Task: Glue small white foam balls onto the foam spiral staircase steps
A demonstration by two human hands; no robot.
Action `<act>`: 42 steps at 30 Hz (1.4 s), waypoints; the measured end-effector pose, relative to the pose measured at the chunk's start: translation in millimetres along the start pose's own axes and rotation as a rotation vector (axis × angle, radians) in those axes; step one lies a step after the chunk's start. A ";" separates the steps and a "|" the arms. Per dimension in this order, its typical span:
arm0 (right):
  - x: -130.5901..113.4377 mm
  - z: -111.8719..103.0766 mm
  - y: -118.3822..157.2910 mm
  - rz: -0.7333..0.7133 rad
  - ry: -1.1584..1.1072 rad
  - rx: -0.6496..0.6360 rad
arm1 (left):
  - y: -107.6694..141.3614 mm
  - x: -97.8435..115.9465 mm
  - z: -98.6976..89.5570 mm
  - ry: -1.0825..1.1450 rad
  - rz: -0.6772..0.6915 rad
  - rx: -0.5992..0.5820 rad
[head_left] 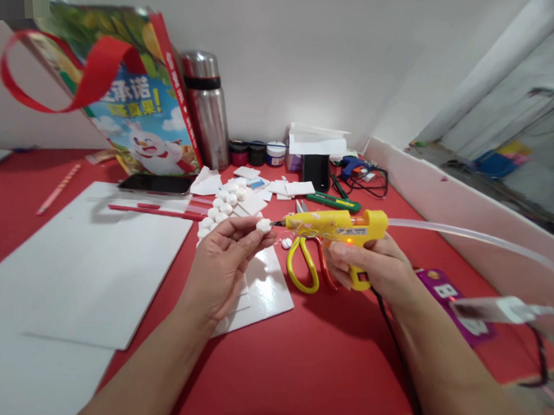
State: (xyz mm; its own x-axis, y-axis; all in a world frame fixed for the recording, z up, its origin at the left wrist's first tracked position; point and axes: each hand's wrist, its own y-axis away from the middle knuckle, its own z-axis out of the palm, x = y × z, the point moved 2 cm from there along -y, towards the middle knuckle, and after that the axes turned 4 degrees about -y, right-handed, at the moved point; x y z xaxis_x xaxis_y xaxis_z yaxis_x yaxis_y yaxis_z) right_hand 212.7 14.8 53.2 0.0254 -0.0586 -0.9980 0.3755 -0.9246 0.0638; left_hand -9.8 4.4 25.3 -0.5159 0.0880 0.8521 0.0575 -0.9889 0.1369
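Between thumb and fingertips, my left hand pinches a small white piece. My right hand is wrapped round the grip of a yellow glue gun, whose nozzle points left and is at the white piece. A long translucent glue stick sticks out of the gun's back, and an orange light glows on its body. Behind my left hand, several rounded white pieces stand in rows. Scissors with yellow and red handles lie below the gun, beside a loose white piece.
White boards cover the table's left part. At the back stand a printed bag, a steel flask and small paint jars. A green cutter lies behind the gun. A black cable hangs below it.
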 end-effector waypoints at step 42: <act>44.3 -58.4 -3.6 0.146 0.969 0.683 | 9.2 -7.5 6.3 0.070 -0.131 -0.112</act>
State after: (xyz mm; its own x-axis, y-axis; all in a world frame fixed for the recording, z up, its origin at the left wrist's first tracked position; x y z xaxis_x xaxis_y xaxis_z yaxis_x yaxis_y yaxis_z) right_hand 266.6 37.6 8.9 0.8255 -0.1429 -0.5460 -0.2521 -0.9589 -0.1302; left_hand 0.1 -4.6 23.4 -0.5710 0.2123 0.7931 -0.1080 -0.9770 0.1838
